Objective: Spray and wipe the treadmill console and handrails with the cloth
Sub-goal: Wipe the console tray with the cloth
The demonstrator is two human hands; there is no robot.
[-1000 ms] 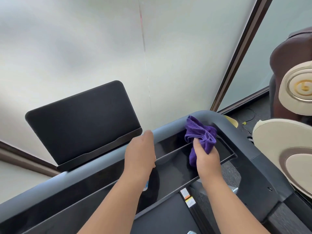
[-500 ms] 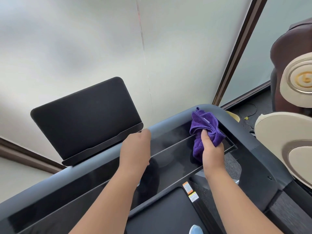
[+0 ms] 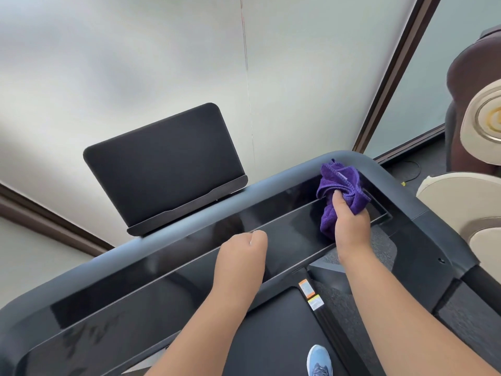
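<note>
The treadmill console [image 3: 173, 267] is a long glossy black tray in a grey frame, running from lower left to upper right. My right hand [image 3: 351, 221] grips a bunched purple cloth [image 3: 339, 180] and presses it into the tray's far right corner, beside the curved grey handrail [image 3: 406, 204]. My left hand [image 3: 241, 256] is a closed fist over the tray's middle ridge. Whatever it holds is hidden under the hand. The dark tablet-like screen [image 3: 165, 164] stands tilted behind the console.
A frosted glass wall with a brown frame [image 3: 390, 77] rises right behind the treadmill. A beige and brown massage chair [image 3: 466, 213] stands close on the right. The black belt [image 3: 282, 335] and my blue shoe [image 3: 320, 359] are below.
My right hand slid the cloth further right and up into the tray's corner. The left hand stayed closed by the ridge; a pale blue piece seen beneath it earlier is now hidden.
</note>
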